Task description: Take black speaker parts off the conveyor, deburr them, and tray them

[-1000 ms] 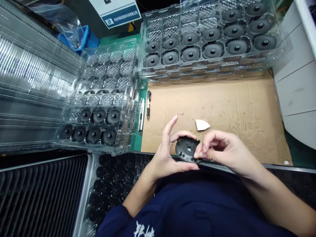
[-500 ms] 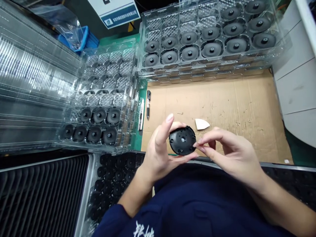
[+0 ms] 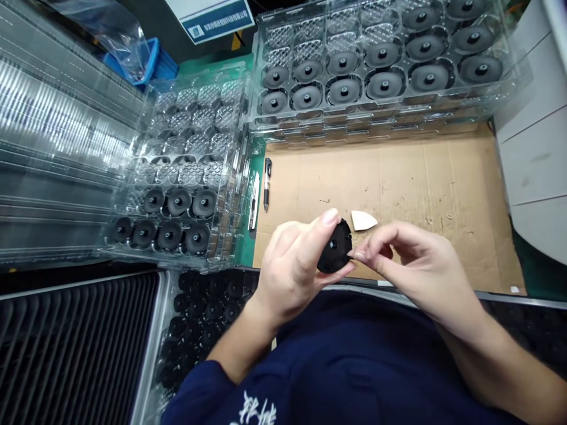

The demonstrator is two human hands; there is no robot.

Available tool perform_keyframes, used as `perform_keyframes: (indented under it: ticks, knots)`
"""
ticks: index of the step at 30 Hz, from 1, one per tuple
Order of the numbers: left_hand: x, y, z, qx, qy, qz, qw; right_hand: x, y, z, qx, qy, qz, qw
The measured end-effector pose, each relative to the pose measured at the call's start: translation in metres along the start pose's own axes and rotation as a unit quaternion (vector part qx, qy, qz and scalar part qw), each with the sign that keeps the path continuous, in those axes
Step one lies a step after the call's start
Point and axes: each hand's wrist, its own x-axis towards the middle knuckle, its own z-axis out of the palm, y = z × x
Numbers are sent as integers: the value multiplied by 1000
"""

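A round black plastic part [image 3: 335,247] is gripped at its edge by my left hand [image 3: 290,268], thumb on top and fingers beneath. It stands tilted, its face turned partly to the right. My right hand [image 3: 410,268] is closed in a pinch at the part's right edge; what the fingertips hold, if anything, is too small to make out. Just beyond the hands, a white wedge-shaped piece [image 3: 364,221] lies on the cardboard sheet [image 3: 310,171].
Clear plastic trays with round black parts stand at the back [image 3: 385,85] and on the left [image 3: 177,203]. A pen [image 3: 267,186] and a utility knife [image 3: 254,200] lie left of centre. A blue bin [image 3: 162,62] is at the back left; a ribbed black tray [image 3: 75,348] sits lower left.
My left hand has turned the black part, so its face shows narrower and points more to the right. My right fingertips stay at its right edge.
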Motion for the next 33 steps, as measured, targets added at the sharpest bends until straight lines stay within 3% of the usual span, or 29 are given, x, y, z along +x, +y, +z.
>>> perform_keyframes:
  ticks: [5, 17, 23, 28, 33]
  knots:
    - [-1, 1, 4, 15, 7, -3, 1000, -1, 3, 2, 71, -1, 34, 997]
    - [-2, -1, 6, 71, 30, 60, 995, -3, 7, 3, 79, -14, 63, 995]
    - [-5, -1, 8, 60, 34, 57, 996, -4, 10, 4, 110, -3, 68, 992]
    - [-5, -2, 8, 73, 38, 73, 994, -7, 11, 3, 69, 10, 58, 996]
    - [-6, 1, 11, -6, 41, 18, 999, -8, 11, 5, 131, -2, 74, 989]
